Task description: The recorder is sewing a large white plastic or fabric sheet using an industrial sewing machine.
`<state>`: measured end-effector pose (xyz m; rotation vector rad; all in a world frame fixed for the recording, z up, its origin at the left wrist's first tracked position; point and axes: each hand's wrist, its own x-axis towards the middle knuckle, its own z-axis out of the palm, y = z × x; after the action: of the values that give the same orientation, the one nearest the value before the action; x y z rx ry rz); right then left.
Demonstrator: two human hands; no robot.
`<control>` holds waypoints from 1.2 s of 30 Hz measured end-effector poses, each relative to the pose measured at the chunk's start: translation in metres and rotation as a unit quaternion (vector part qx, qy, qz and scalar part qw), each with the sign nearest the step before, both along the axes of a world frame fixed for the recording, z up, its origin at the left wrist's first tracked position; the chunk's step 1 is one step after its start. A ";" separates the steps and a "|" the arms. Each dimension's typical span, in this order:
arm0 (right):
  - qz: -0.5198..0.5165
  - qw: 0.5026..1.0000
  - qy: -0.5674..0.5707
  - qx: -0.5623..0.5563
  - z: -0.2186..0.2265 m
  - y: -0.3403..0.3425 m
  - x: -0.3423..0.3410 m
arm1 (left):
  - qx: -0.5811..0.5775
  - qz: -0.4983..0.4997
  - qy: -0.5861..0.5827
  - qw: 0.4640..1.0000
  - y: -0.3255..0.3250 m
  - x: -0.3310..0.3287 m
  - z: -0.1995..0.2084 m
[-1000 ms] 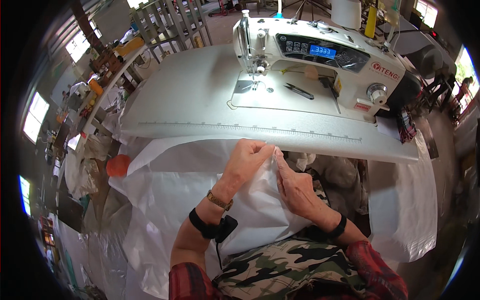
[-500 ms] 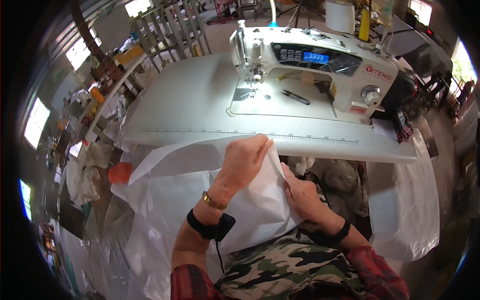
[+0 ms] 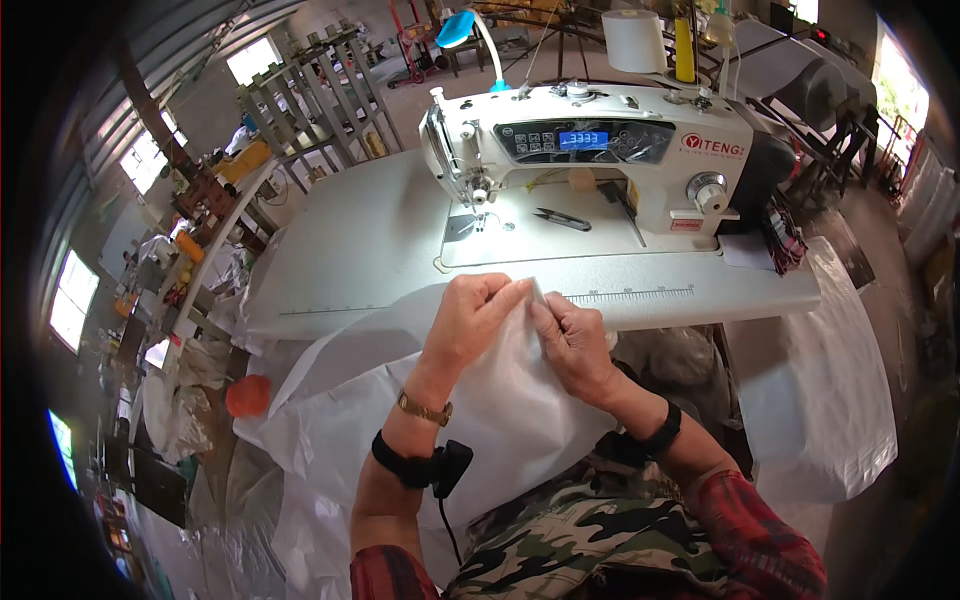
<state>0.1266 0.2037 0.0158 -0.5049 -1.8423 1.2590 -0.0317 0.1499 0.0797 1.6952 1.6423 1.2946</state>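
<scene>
A large white woven plastic sheet drapes over my lap and the front edge of the sewing table. My left hand pinches its upper edge between thumb and fingers. Close beside it, my right hand is closed on the same edge, thumb on top, so a small peak of folded sheet stands between the hands. Both hands are just in front of the white sewing machine, whose lit needle area lies beyond them. Whether the sheet has several layers is hidden.
Thread snips lie on the machine bed. A white thread cone stands behind the machine. More white sheeting hangs at the table's right end. An orange-red bundle sits at left, near a cluttered bench.
My right hand has come up along the sheet's edge to meet my left hand. The peak of sheet is now gathered between both hands. The view has shifted slightly.
</scene>
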 end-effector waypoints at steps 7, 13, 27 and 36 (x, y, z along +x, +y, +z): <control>-0.166 0.892 -0.222 0.356 0.018 0.009 -0.021 | -0.095 0.014 -0.048 0.994 0.029 -0.026 0.007; -0.172 0.864 -0.269 0.390 0.016 0.013 -0.035 | -0.070 -0.003 0.003 0.998 0.041 -0.037 -0.002; 0.173 0.919 -0.215 0.281 0.020 -0.003 -0.039 | 0.038 0.017 0.391 0.920 0.077 -0.112 -0.004; -0.020 0.897 -0.182 0.402 -0.020 0.128 -0.094 | -0.052 0.102 0.194 0.974 0.137 -0.116 -0.079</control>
<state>0.0330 0.3319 -0.0039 -0.3137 -2.4348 0.2856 -0.1473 0.2866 0.0003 1.8393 2.1143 0.9826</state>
